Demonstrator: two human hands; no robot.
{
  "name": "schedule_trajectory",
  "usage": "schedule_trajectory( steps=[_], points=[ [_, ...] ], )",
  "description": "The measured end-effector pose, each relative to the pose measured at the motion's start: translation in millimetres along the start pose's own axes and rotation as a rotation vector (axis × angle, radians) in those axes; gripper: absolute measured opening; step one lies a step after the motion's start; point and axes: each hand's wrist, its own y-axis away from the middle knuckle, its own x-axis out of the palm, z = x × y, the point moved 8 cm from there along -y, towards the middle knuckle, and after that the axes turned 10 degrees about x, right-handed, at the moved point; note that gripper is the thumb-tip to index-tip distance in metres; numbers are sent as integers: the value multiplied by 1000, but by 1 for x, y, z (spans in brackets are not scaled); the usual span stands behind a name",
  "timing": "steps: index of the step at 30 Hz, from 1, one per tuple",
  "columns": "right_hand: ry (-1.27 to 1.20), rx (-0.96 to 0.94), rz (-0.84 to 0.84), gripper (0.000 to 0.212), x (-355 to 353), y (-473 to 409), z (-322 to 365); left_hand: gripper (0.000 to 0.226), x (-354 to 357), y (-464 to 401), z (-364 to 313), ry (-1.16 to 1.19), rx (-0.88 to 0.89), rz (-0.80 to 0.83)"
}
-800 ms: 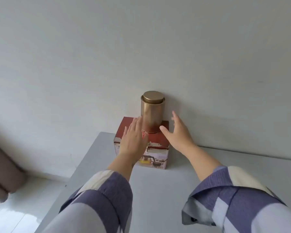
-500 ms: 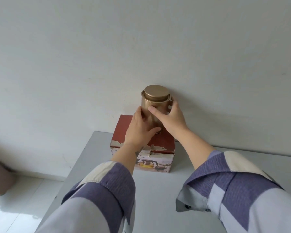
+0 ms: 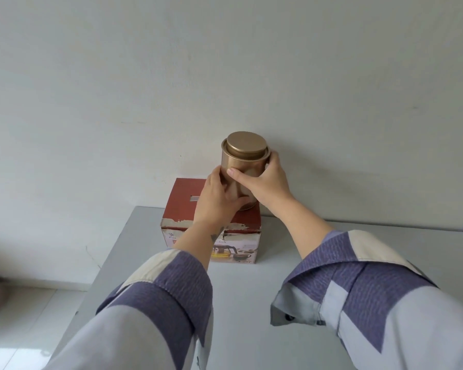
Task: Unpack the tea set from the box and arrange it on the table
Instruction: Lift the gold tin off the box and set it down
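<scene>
One gold canister (image 3: 245, 166), fitted with one lid (image 3: 246, 144). One red box (image 3: 198, 209), far on the table. One grey table (image 3: 251, 303). Two hands: left hand (image 3: 215, 201), right hand (image 3: 265, 182). Two sleeves.

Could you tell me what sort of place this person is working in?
Probably a plain room in a home, though that is uncertain: a bare white wall, a pale tiled floor and a grey table holding a printed tea set box topped by a gold tin.
</scene>
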Motion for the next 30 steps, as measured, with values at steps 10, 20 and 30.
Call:
schedule_trajectory(
  steps=[10,20,30],
  points=[
    [-16,55,-94,87,-111,28,-28,83,71,25,-85,1,113,98],
    [1,136,-147,86,-262,47,-102,83,205,64,-177,32,112,166],
    [53,246,-139,89,-408,21,-203,83,374,81,-245,105,24,226]
  ],
)
